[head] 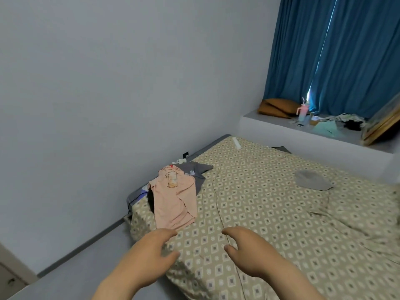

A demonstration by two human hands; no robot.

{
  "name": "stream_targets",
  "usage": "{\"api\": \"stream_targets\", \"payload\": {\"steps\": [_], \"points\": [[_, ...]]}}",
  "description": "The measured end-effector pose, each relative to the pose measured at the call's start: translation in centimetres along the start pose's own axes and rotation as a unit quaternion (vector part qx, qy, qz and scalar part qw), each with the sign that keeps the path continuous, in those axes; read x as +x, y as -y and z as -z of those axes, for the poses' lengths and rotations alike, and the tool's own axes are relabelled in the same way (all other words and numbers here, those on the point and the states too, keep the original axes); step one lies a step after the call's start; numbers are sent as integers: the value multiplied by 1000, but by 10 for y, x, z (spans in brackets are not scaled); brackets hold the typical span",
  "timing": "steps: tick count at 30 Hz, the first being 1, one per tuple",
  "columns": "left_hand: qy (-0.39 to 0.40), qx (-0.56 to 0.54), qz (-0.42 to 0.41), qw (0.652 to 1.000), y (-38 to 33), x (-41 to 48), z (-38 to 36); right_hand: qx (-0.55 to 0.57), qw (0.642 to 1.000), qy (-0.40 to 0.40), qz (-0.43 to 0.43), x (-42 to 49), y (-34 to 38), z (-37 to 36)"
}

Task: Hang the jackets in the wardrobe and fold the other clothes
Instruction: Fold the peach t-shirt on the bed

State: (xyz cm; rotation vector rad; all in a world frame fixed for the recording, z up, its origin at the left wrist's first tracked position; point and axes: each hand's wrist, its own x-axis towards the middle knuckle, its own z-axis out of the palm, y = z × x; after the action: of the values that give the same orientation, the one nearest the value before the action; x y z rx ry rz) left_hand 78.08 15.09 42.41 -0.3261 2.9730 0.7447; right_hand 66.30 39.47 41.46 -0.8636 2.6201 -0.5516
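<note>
Left hand (151,250): fingers relaxed, apart, holding nothing.
Right hand (246,250): same, above patterned beige bedsheet (270,213).
Crumpled pink printed shirt (175,198): lying near bed corner.

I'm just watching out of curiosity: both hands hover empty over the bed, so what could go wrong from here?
The pink top lies over a grey garment at the edge of the bed. Pulling one may drag the other off toward the floor. The separate grey piece farther right could be overlooked.
</note>
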Motion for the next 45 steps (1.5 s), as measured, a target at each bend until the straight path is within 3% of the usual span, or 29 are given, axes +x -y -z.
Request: {"api": "stream_targets", "payload": {"steps": [10,22,30,36,45], "points": [[53,-39,36,997,51,145,-33,87,989,45,-110,111,-91,-7],[112,-131,185,968,193,290,-43,-6,978,112,-178,313,-131,17],[67,-195,267,941,253,296,-54,-109,963,202,-142,393,-104,5],[34,-260,327,908,272,290,-76,-155,958,226,-85,454,-77,-7],[-29,-350,368,861,284,312,-167,-202,930,307,5,543,-91,-102]]}}
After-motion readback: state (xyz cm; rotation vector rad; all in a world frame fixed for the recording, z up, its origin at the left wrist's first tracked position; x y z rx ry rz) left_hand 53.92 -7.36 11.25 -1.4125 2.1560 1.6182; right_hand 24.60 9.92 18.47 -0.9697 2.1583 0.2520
